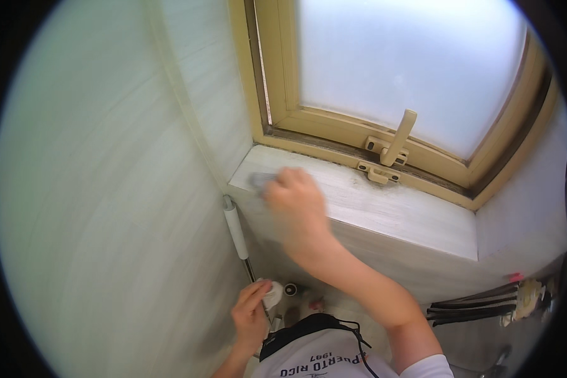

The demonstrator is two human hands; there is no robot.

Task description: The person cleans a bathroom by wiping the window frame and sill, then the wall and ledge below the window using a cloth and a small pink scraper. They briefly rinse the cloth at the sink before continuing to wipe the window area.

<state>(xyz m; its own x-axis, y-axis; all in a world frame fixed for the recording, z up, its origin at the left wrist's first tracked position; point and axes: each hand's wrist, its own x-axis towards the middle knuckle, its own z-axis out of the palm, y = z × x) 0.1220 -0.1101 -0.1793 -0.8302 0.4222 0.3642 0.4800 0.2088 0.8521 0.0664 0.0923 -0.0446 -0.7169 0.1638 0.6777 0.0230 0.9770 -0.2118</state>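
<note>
Over the left end of the pale windowsill [406, 215], my right hand [296, 203] is closed around a small grey object [263, 179]. Motion blur hides its exact kind, and it appears to be against the sill's surface. Lower down, beside the left wall, my left hand [251, 309] holds a white, rounded, soft-looking item [272, 295] between thumb and fingers; whether it is cloth or paper is unclear. Dark grime marks the sill [373, 182] below the window latch and along the frame's lower edge.
A beige-framed window [387, 61] with frosted glass stands slightly open behind the sill. Its lever handle [399, 137] sticks up, with a latch keeper [379, 173] below. A pole with a white grip [236, 231] leans in the corner. Black rack bars [472, 304] are at right.
</note>
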